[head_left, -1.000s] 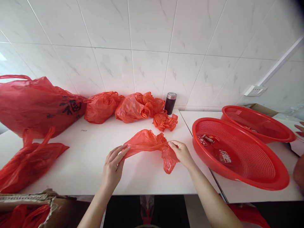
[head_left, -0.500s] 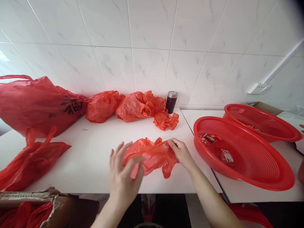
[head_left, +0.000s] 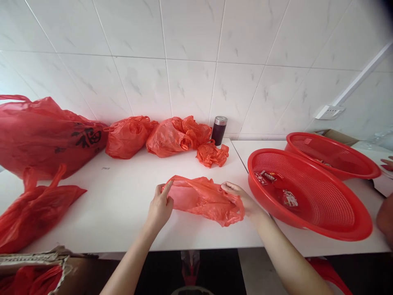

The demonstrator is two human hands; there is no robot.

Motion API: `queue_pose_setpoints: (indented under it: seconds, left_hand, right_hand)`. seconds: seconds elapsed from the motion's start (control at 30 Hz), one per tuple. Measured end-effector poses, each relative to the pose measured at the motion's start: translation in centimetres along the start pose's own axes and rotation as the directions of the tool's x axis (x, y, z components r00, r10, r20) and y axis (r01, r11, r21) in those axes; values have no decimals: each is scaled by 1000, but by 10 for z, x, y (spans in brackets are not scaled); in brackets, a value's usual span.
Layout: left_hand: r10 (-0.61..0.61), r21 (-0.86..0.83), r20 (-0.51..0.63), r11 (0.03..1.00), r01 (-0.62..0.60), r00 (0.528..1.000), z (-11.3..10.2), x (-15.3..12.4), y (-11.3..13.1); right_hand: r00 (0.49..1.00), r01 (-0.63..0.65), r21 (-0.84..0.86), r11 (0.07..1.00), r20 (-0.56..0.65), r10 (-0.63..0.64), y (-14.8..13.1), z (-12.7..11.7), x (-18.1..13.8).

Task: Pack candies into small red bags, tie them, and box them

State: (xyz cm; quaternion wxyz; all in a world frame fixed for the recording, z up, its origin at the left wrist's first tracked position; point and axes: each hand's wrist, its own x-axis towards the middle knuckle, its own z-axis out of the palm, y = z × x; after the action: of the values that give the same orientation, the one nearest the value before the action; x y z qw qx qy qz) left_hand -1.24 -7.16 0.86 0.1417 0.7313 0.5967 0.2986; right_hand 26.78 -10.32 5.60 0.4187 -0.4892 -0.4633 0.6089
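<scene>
A thin red plastic bag (head_left: 205,197) is stretched between my two hands, just over the white table (head_left: 123,221). My left hand (head_left: 161,205) pinches its left edge, with the thumb and index finger at the rim. At the other end, my right hand (head_left: 241,196) is closed on the bag, its fingertips at the top edge and a loop of the bag hanging over the palm. The bag's left side gapes, showing a paler inner face. To the right of my right hand stands a large red plastic basket (head_left: 331,205) with several small wrapped packets (head_left: 288,198) in it.
Filled red bags (head_left: 127,137) line the wall beside a dark tumbler (head_left: 219,130). A crumpled bag (head_left: 211,154) lies before it. Another red basket (head_left: 334,153) is behind the first. At lower left is a cardboard box (head_left: 73,272) of red bags. Another person's hand (head_left: 387,162) shows far right.
My left hand has gone from spread fingers to gripping the bag's left edge. The bag is now pulled wider, and my right hand has shifted slightly right. The view has also shifted a little.
</scene>
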Motion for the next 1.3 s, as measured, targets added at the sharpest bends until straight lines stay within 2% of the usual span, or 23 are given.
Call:
queue_pose_setpoints:
  seconds: [0.13,0.23,0.3,0.4,0.47,0.53,0.63,0.7,0.77,0.83,0.9,0.97,1.03,1.13,1.2,1.27,1.3]
  left_hand:
    - [-87,-122,102,988,99,991,-7,-6,17]
    - [-157,-254,233,943,216,960,-12,-8,24]
    - [-112,-477,357,832,284,927,-18,-8,26]
    - [-8,-760,432,535,369,902,-30,-7,24]
    - [-9,-810,457,410,420,890,-33,-7,21]
    - [-38,-806,479,377,456,877,-32,-8,19]
    - [-58,-796,478,395,460,877,-23,-12,23]
    - [-51,-789,460,435,434,886,-17,-16,31]
    - [-38,-778,459,466,422,888,-14,-20,40]
    - [-25,-777,480,452,438,877,-15,-22,44]
    - [-49,-781,480,430,452,876,-21,-20,37]
    - [-134,-766,420,478,430,898,-30,-15,20]
    - [-228,-669,329,629,396,917,-41,-8,-1]
    - [-222,-295,175,918,266,959,-54,-3,-15]
    - [-90,-23,-16,996,89,996,-55,-6,-5]
    - [121,157,-172,983,-94,978,-49,-13,15]
    - [216,211,-184,962,-176,959,-43,-16,26]
  right_hand:
    - [999,-6,-29,1000,38,7,-7,-2,2]
    - [995,-22,16,1000,96,21,-2,7,4]
    - [992,-35,25,999,123,32,6,9,6]
    - [998,-28,-49,998,58,31,16,-4,15]
    - [999,-6,-162,987,-47,-1,13,-19,20]
    - [986,66,-257,964,-132,-103,-2,-29,19]
    - [924,251,-349,903,-192,-331,-36,-18,3]
    - [911,328,-411,851,-101,-400,-50,8,-10]
    - [940,328,-516,791,98,-326,-48,36,-18]
    - [955,294,-723,626,198,-220,-33,52,-18]
    - [968,251,-884,395,226,-111,-13,49,-13]
    - [975,216,-946,241,224,7,3,33,-7]
    - [972,187,-961,203,211,104,9,15,-5]
    - [956,195,-955,225,237,175,7,4,-4]
    - [949,230,-947,225,270,164,7,6,-2]
    - [950,252,-942,223,285,131,9,11,2]
    - [951,253,-941,225,285,122,11,13,4]
